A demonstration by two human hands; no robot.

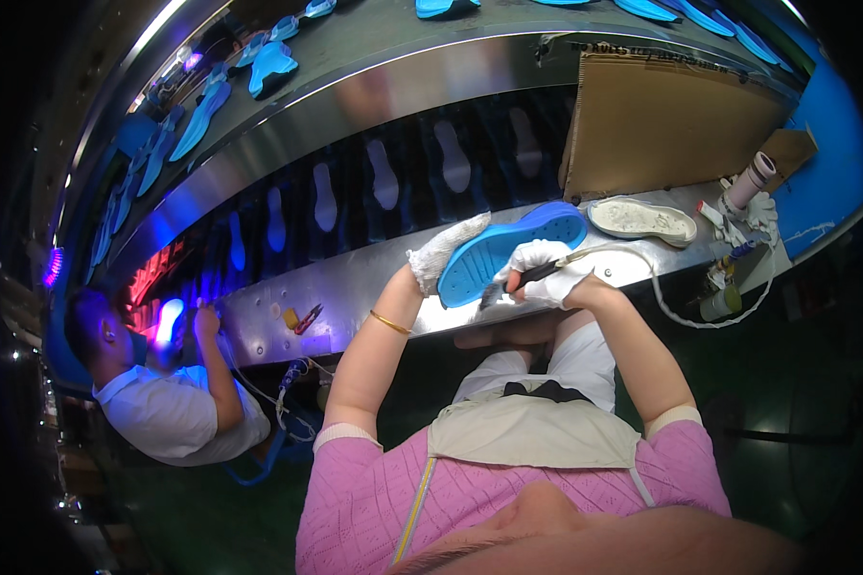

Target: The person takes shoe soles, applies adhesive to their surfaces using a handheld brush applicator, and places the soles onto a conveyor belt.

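okay, your right hand (545, 275) is wrapped around the brush (490, 294), bristles by the near edge of the blue sole (501, 247); contact i can't tell. best go light, with slack in the pale hose (656, 287). your left hand (448, 251) grips the sole's left end above the metal ledge (355, 278): tilt steadily, clear of the whitish sole (642, 221) on the right.

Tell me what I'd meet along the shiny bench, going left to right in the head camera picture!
Small yellow thing, small red tool, gloved left hand, blue shoe sole, sole with a whitish inside, pink tube.
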